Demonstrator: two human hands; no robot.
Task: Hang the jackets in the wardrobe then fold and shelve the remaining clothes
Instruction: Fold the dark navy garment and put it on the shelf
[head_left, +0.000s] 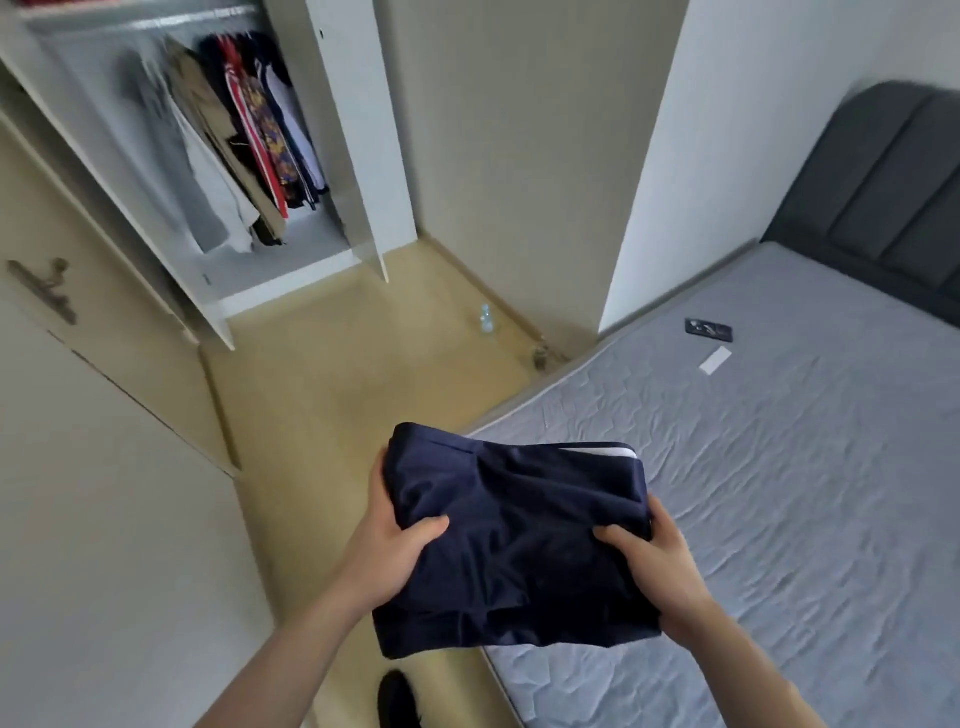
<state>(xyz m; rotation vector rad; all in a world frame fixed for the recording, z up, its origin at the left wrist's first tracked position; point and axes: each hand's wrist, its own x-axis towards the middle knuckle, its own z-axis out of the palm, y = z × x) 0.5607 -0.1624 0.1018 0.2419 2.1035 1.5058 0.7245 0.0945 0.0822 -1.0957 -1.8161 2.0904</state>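
Observation:
A folded navy garment (519, 535) with a white edge showing at its far right corner is held in the air over the floor beside the bed. My left hand (395, 540) grips its left side with the thumb on top. My right hand (652, 561) grips its right side the same way. The white wardrobe (358, 156) stands open at the upper left. Several jackets (244, 140) hang from its rail, among them beige, white, red and dark ones.
A bed with a grey mattress (753, 493) and dark headboard (893, 171) fills the right side. A phone (709, 330) and a white slip (715, 360) lie on it. A water bottle (485, 318) stands on the floor by the wall. A door (93, 467) is at left.

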